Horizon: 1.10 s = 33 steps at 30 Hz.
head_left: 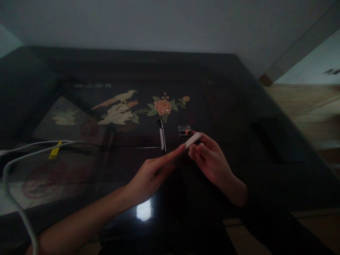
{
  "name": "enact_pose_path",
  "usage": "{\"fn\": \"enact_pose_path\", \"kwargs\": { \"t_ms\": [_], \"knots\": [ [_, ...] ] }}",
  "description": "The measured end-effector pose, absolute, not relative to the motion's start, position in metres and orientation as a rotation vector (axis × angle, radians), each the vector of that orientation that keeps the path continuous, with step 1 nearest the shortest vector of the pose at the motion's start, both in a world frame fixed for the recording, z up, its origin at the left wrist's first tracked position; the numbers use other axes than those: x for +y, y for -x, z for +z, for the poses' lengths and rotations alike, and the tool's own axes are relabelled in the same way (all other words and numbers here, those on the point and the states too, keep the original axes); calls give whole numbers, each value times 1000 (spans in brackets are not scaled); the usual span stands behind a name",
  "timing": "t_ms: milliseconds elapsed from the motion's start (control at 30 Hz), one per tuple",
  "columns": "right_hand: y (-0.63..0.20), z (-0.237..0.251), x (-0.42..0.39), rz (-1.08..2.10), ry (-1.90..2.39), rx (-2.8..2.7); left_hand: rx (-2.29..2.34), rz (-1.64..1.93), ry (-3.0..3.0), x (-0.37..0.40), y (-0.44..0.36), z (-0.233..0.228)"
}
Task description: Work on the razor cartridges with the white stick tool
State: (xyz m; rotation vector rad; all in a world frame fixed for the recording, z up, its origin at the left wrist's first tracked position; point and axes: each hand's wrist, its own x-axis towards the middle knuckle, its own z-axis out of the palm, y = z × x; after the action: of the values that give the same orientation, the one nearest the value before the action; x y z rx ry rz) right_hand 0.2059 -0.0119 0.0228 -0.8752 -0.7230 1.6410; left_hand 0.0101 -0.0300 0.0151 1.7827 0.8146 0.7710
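Note:
My left hand (148, 177) is closed on a slim white object (193, 140), held tilted above the dark table; its exact kind does not show. Curled around the far end of that object are the fingers of my right hand (211, 159). Something dark shows by the right fingertips, too small and dim to name. Just behind the right fingers, a small clear plastic case (183, 131) with dark contents lies on the table, partly covered by them. To its left lies a slender black-and-white tool (162, 138) with a hooked end.
The glossy black table (225, 81) bears a bird-and-flower picture and reflections. White cables (16, 159) with a yellow tag (55, 150) run along the left. A dark flat object (277, 140) lies to the right. A pale wall (148, 24) stands behind the table.

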Motion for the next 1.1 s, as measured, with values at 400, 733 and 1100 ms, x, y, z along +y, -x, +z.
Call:
{"fn": "enact_pose_path", "kwargs": {
  "t_ms": [400,733,1100],
  "knots": [
    [-206,23,-12,1651,842,-739,816,802,-1781,-27,-11,17],
    [-206,20,-13,1645,832,-741,956,839,-1724,-26,-11,17],
    [-207,23,-12,1645,850,-732,849,802,-1718,-28,-11,19]
  ]
}}
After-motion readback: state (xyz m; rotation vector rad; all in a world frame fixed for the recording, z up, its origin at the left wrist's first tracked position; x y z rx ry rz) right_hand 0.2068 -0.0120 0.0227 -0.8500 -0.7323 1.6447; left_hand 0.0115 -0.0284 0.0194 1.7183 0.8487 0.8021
